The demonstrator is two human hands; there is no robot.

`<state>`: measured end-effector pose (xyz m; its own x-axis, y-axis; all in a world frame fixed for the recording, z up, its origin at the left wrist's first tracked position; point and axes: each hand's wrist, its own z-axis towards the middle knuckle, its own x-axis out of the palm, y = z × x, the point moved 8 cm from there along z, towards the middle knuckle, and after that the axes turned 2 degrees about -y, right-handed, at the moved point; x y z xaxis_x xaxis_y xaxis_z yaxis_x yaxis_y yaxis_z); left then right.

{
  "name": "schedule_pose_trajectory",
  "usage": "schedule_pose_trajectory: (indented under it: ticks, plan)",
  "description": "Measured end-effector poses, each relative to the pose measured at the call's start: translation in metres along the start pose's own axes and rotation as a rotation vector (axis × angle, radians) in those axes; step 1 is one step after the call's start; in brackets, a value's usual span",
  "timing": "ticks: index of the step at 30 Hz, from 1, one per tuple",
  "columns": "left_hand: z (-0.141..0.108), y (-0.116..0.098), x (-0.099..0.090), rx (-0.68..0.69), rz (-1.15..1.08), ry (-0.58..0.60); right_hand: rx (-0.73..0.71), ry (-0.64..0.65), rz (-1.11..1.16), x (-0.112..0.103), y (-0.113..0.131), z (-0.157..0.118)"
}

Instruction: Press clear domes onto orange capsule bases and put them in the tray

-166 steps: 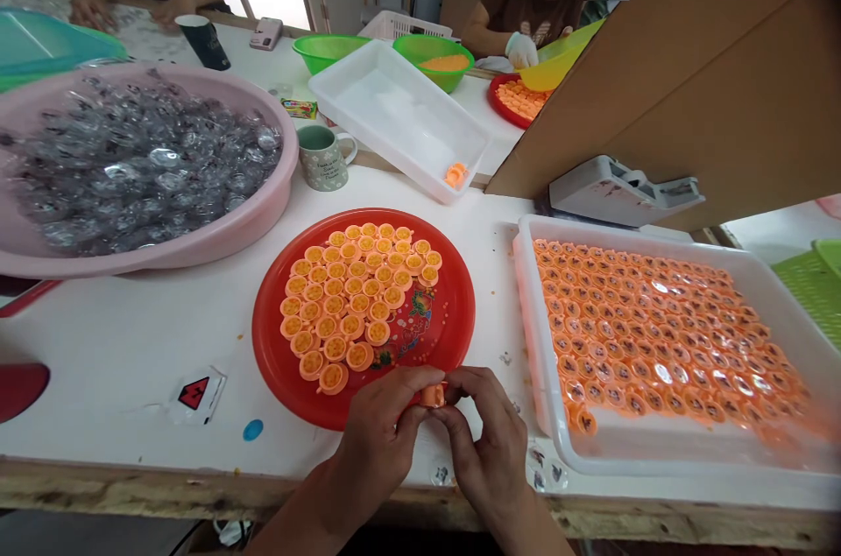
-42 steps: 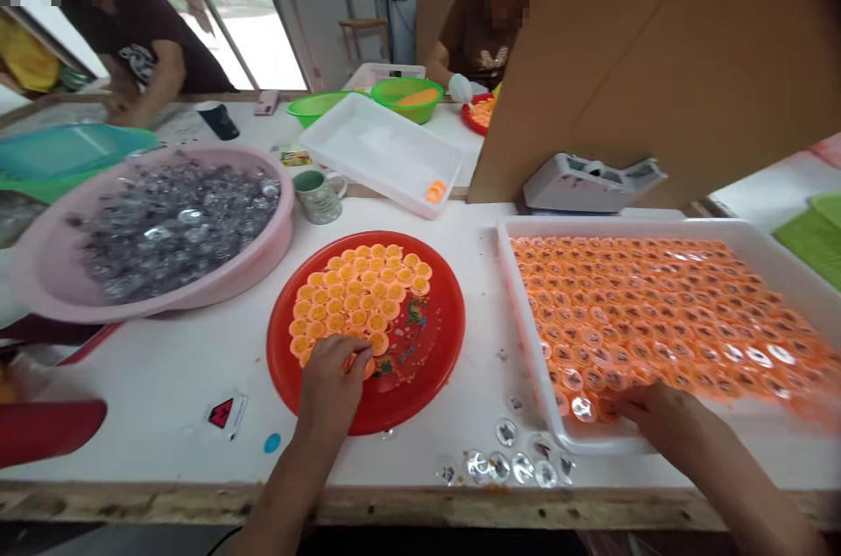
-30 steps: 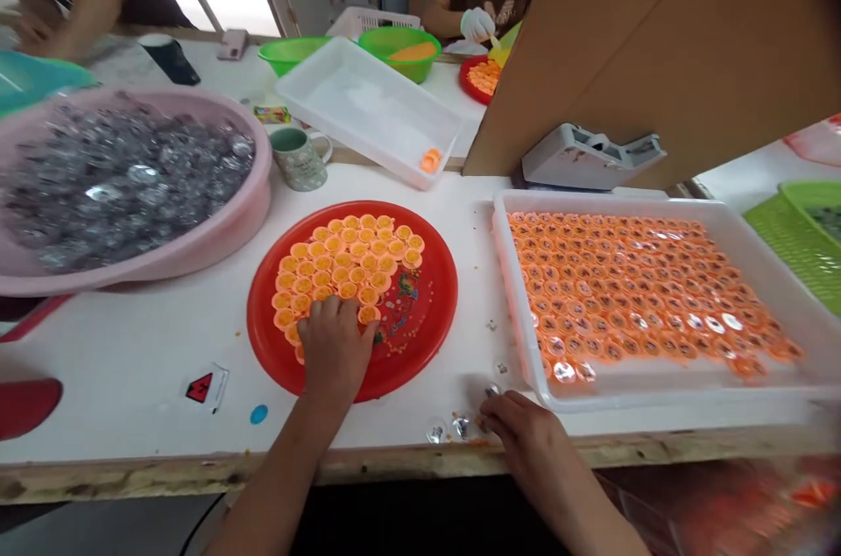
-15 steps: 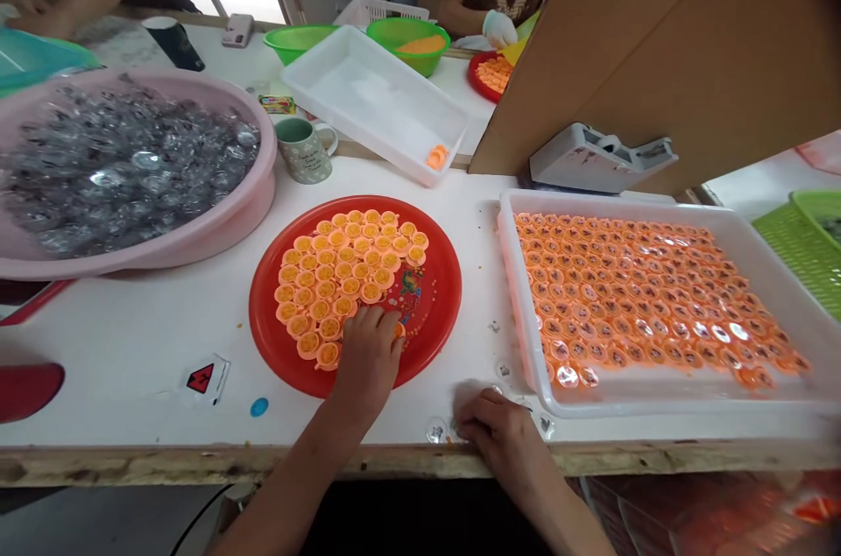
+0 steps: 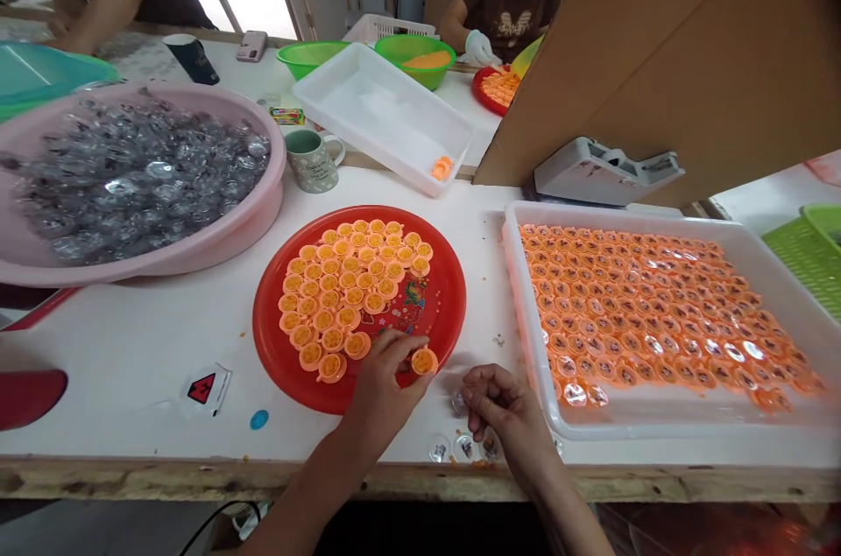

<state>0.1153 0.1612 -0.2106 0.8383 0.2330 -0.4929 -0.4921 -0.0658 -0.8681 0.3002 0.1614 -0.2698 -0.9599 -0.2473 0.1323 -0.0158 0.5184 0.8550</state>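
Between the fingertips of my left hand (image 5: pixel 387 385) is a small round orange plastic piece (image 5: pixel 424 361) with a yellowish middle, held over the right front of the red plate (image 5: pixel 439 293). Many similar orange pieces (image 5: pixel 332 298) lie on that plate, mostly to its left and back. My right hand (image 5: pixel 503 407) is closed in a pinch on a clear plastic disc (image 5: pixel 459 402), just right of the plate. Below it, a few clear discs with dark prints (image 5: pixel 464 448) lie near the table's front edge, partly hidden by the hand.
At right, a white tray (image 5: pixel 631 426) holds rows of orange pieces with shiny covers. A pink basin (image 5: pixel 277 166) full of clear discs stands left, near a mug (image 5: pixel 313 162). Behind are a slanted white tray (image 5: pixel 381 105), a tape dispenser (image 5: pixel 601 173) and a cardboard divider (image 5: pixel 644 57). Two people sit across.
My left hand has picked up an orange piece and moved right with it. My right hand has risen from the table, now pinching a clear disc. The view has shifted slightly.
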Motion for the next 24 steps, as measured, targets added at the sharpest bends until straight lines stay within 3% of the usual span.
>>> schedule_pose_trajectory:
  ticks: [9, 13, 15, 19, 24]
  plan:
    - [0.003, 0.006, 0.001, -0.098, -0.120, 0.030, -0.069, 0.140, 0.058, 0.018, 0.020, 0.002]
    - [0.001, 0.008, 0.004, -0.118, -0.155, 0.056, -0.307, 0.100, -0.158, 0.021, 0.045, 0.001]
    - [-0.001, 0.007, 0.005, -0.084, -0.148, 0.052, -0.402, 0.150, -0.288, 0.029, 0.057, -0.001]
    - [-0.005, -0.001, 0.003, 0.043, -0.075, 0.045, -0.401, 0.260, -0.382, 0.045, 0.064, -0.001]
    - [-0.006, -0.013, 0.002, 0.096, -0.044, 0.111, -0.415, 0.211, -0.380, 0.048, 0.066, 0.005]
